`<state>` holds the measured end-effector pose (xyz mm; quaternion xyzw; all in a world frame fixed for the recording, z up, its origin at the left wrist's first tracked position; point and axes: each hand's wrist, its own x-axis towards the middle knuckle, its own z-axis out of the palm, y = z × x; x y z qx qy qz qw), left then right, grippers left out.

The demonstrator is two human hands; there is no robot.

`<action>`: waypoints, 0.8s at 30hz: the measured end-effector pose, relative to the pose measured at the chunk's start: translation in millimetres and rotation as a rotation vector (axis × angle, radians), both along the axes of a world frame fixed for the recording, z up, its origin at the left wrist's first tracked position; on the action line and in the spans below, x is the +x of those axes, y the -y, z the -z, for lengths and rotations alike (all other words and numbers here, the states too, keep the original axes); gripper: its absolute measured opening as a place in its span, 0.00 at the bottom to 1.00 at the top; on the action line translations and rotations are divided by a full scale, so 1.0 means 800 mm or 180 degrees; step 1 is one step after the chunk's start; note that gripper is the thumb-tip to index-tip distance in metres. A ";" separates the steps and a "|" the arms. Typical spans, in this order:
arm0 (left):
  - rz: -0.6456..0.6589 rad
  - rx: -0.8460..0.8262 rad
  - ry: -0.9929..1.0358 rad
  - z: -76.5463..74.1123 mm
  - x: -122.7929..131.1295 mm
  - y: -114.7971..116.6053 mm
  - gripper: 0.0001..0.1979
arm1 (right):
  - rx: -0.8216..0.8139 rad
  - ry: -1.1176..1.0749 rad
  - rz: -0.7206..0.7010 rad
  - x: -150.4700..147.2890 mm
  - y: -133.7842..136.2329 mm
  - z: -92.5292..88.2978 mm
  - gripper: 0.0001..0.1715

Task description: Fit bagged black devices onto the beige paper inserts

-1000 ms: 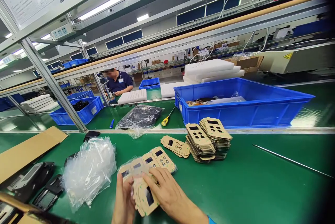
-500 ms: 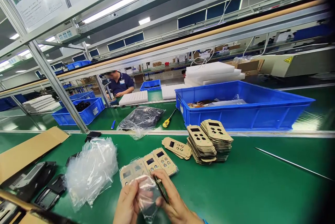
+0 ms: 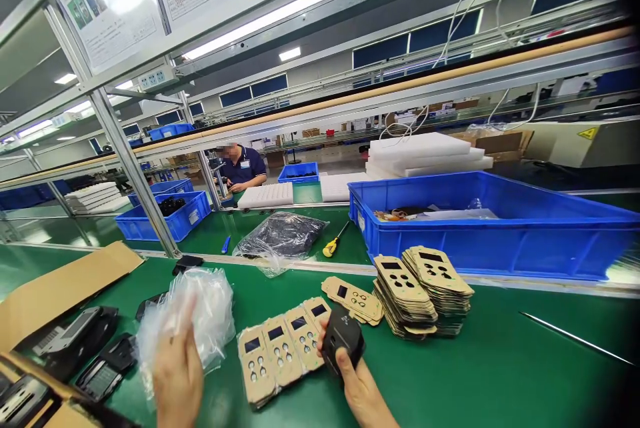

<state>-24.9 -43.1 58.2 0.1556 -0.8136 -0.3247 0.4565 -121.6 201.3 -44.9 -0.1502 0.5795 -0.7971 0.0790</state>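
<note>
My right hand [image 3: 357, 385] grips a black plastic housing [image 3: 344, 341], its fingers wrapped round the sides. My left hand [image 3: 177, 368] is over a heap of clear plastic bags [image 3: 210, 311]; motion blurs its fingers, so whether they pinch a bag cannot be made out. Between the hands lies a row of beige panels [image 3: 287, 351] with dark windows and round holes. Behind the black housing, a few loose beige panels [image 3: 353, 299] overlap. Stacks of the same panels [image 3: 405, 295] stand at the right.
A large blue bin [image 3: 480, 241] stands behind the stacks. Near it lie a yellow-handled screwdriver [image 3: 331, 247] and a bagged dark bundle [image 3: 283, 235]. Black housings [image 3: 103, 365] and cardboard [image 3: 65, 288] are at left. A thin metal rod [image 3: 575, 338] lies at right. A co-worker [image 3: 243, 165] sits beyond.
My left hand has moved left from the clear bag near the panels to the bag heap. My right hand has shifted slightly right, turning the black housing's broad face into view. The view has tilted.
</note>
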 end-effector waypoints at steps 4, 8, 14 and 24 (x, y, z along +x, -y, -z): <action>-0.0419 -0.1445 0.1183 0.010 -0.032 0.087 0.23 | 0.0318 -0.0460 -0.0206 -0.006 0.003 0.012 0.38; 0.0273 -0.1680 0.1803 0.069 -0.053 0.136 0.22 | 0.0651 -0.0909 -0.0363 -0.003 0.011 0.028 0.38; 0.0198 -0.1928 0.1754 0.113 -0.041 0.159 0.29 | 0.1882 -0.1692 -0.0211 -0.024 0.009 -0.018 0.27; -0.0170 -0.2412 0.0528 0.140 0.003 0.127 0.20 | 0.4216 -0.1577 0.1093 -0.124 -0.021 -0.068 0.27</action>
